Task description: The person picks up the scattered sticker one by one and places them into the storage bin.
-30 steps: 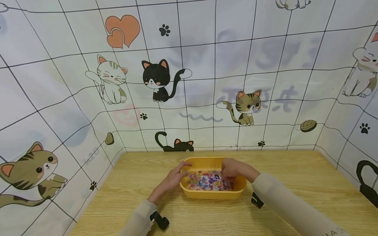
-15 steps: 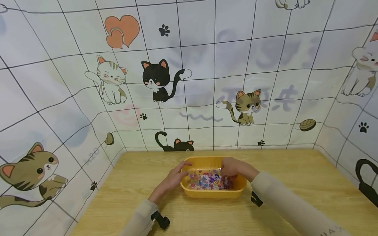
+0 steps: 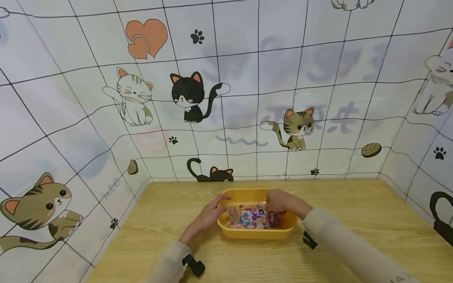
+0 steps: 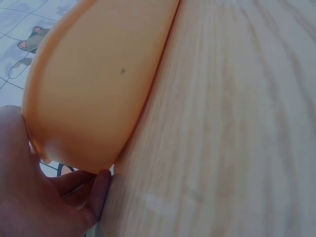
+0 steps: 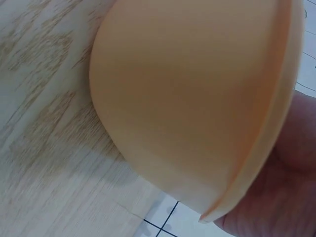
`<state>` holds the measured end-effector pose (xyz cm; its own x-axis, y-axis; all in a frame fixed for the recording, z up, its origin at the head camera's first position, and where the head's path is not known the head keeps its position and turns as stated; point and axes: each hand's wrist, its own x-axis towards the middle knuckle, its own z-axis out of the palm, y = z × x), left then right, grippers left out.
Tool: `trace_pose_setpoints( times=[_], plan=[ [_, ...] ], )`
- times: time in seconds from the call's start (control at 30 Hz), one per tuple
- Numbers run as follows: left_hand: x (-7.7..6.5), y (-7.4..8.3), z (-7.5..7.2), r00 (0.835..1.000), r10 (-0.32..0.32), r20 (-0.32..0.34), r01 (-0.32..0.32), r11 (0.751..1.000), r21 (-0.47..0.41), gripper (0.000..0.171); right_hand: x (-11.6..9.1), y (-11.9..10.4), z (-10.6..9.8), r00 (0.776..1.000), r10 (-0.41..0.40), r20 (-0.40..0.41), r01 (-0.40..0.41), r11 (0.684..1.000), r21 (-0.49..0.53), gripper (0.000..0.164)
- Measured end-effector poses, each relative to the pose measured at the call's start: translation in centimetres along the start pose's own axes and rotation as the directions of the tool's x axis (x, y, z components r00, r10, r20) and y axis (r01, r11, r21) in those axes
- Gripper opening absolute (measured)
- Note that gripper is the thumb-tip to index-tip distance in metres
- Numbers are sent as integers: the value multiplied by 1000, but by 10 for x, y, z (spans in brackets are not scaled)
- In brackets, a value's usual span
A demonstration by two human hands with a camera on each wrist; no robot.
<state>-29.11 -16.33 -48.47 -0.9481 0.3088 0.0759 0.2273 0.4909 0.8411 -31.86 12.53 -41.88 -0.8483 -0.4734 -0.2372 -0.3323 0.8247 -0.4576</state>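
A yellow plastic basin with rounded ends sits on the table. Many small, brightly coloured pieces in pink, purple, blue and white cover its bottom; their exact kind is too small to make out. My left hand grips the basin's left end, thumb and forefinger over the rim; in the left wrist view other fingers lie against the outer wall. My right hand reaches over the right end, its bent fingers down in the basin by the pieces. Its fingertips are hidden, so I cannot tell whether they hold a piece.
The light wooden table runs back to a white wall covering printed with cats and grid lines, which also stands at both sides. Black straps with small devices sit on both wrists, the left device close over the table.
The right hand stays in the same part of the basin, its fingers shifting slightly among the pieces. The left hand keeps its place on the rim, and the head view shifts a little.
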Motion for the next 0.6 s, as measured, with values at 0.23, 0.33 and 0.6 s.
trace_pose_setpoints(
  times=[0.23,0.33,0.6],
  plan=[
    [1,-1,-2,1000,-3,7,3,1000,8,37,-1,0,-1,1000,-7,-3,7,1000,-24,43],
    [-1,-2,-3,1000,-6,4,6,1000,18,37,-2,4,-3,998,-54,-43,54,999,-1,38],
    [-2,-2,-4,1000,11,23,-11,1000,-2,38,-13,31,-28,952,-223,-212,248,964,98,19]
  ],
)
